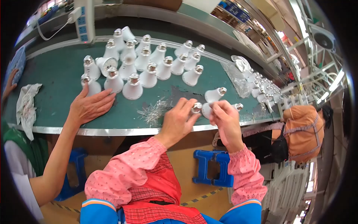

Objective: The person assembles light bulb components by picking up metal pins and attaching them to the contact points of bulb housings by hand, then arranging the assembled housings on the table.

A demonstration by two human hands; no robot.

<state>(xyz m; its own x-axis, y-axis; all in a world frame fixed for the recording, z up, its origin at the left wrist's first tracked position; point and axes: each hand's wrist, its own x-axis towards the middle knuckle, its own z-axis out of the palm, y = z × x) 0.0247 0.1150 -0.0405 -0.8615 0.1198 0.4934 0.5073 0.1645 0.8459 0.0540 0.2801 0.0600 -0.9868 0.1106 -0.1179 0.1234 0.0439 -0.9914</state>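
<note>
My left hand [178, 121] grips a light bulb by its silver screw cap [197, 108], thumb below and fingers above. A white bulb body [206, 110] shows between my two hands; I cannot tell for sure that it belongs to that cap. Beside it, my right hand [226, 123] is closed in a pinch, slightly blurred, and what lies between its fingertips is hidden. One bulb [214, 95] lies tilted just beyond my hands. Another bulb's cap [238, 107] sticks out behind my right hand. Thin metal pins [153, 112] lie in a loose pile left of my left hand.
Several white bulbs [132, 87] stand caps up across the green table [56, 93]. Another person's hand [93, 106] touches a bulb at the left. A crumpled cloth [28, 108] lies there. More bulbs [261, 87] and a plastic bag [238, 80] are at the right.
</note>
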